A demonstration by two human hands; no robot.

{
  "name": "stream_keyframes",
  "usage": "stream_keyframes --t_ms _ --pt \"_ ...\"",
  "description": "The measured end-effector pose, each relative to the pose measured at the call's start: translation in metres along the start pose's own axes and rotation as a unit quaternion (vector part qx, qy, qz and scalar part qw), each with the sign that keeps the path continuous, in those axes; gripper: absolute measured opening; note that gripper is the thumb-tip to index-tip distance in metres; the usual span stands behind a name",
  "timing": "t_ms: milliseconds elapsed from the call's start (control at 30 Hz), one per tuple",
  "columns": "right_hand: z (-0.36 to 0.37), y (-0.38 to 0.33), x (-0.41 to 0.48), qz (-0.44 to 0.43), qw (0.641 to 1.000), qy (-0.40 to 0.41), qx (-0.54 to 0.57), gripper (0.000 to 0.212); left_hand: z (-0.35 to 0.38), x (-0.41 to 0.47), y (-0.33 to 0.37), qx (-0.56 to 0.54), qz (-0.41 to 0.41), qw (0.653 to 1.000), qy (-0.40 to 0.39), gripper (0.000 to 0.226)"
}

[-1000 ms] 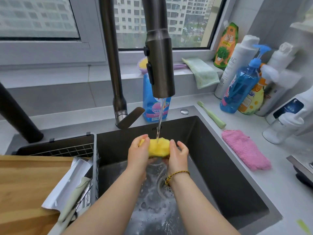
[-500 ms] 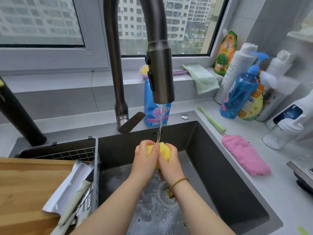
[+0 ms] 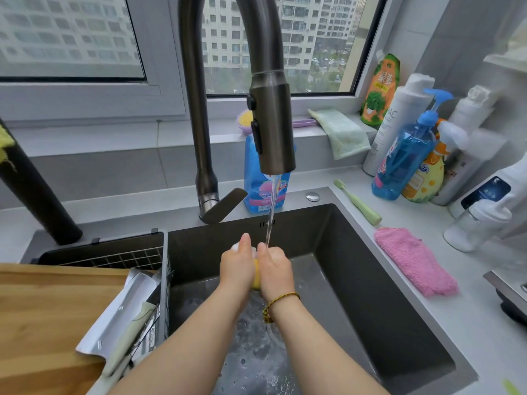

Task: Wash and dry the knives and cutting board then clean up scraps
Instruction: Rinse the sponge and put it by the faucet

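In the head view, both hands are in the middle of the sink (image 3: 365, 286), under the thin water stream (image 3: 270, 206) that falls from the faucet (image 3: 271, 124). The left hand (image 3: 236, 266) and the right hand (image 3: 276, 270) are pressed together, and between them they squeeze a yellow sponge (image 3: 256, 277). Only a narrow strip of the sponge shows between the palms, with a little white foam at the top. The water lands on the right hand, near the fingers.

The wooden cutting board (image 3: 42, 309) lies to the left of the sink, apart from the hands. A wide knife blade (image 3: 119, 317) lies in the drain basket (image 3: 114, 252) at the left side of the sink, and its lower end lies over the corner of the board. Whether more knives are under it, I cannot tell. A pink cloth (image 3: 413, 260) lies on the table (image 3: 484, 352) to the right of the sink.

I judge that the step in hand is rinsing or wringing out the sponge, so the washing part seems near its end or in a pause. The next move probably calls for putting the sponge down, closing the faucet, and taking a dry cloth to wipe the knife and the board. The blade must be picked up with care, by its handle.
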State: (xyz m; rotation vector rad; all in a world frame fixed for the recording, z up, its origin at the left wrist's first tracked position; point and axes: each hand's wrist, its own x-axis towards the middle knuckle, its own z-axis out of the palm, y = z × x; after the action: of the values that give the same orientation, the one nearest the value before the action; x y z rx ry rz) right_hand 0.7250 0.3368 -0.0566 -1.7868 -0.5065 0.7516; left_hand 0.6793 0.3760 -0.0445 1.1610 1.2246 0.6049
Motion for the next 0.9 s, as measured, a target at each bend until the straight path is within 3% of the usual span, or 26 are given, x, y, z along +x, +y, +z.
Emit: stream_keyframes --t_ms 100,167,267,333,467,567,633,733,800,900 --pt "0.0 0.0 -0.001 0.071 0.991 0.026 0.109 0.033 0.003 -0.001 0.006 -0.001 -0.01 1.0 -0.018 0.043" --pt "-0.003 -0.002 -0.007 0.134 0.967 0.002 0.218 0.029 0.002 0.0 0.009 0.005 -0.012 0.999 -0.03 0.045" --pt "-0.008 -0.001 -0.01 0.131 0.947 -0.052 0.287 0.019 -0.005 0.004 0.01 -0.012 -0.04 0.998 -0.047 0.043" --pt "-0.015 0.002 -0.007 0.073 0.96 -0.038 0.268 0.008 -0.01 0.006 0.01 0.006 -0.026 0.997 -0.07 0.036" --pt "-0.028 0.009 -0.003 0.005 0.978 0.059 0.198 0.022 -0.015 -0.004 0.01 0.112 0.036 0.988 -0.096 0.03" --pt "-0.025 0.009 -0.009 -0.039 0.985 0.055 0.159 0.016 -0.004 -0.013 0.004 0.148 0.107 0.981 -0.071 0.04" --pt "-0.022 0.007 -0.012 -0.051 0.991 0.031 0.119 0.007 0.002 -0.018 0.001 0.153 0.127 0.979 -0.048 0.034" --pt "-0.015 0.005 -0.013 0.003 0.996 0.006 0.092 0.02 0.003 -0.017 -0.001 0.156 0.142 0.977 -0.032 0.018" --pt "-0.011 0.005 -0.008 0.053 0.991 0.001 0.122 0.036 0.003 -0.014 0.002 0.162 0.161 0.973 -0.033 0.025" --pt "-0.01 -0.005 -0.002 0.091 0.988 0.027 0.125 0.034 0.006 -0.011 0.008 0.154 0.17 0.973 -0.031 0.035"
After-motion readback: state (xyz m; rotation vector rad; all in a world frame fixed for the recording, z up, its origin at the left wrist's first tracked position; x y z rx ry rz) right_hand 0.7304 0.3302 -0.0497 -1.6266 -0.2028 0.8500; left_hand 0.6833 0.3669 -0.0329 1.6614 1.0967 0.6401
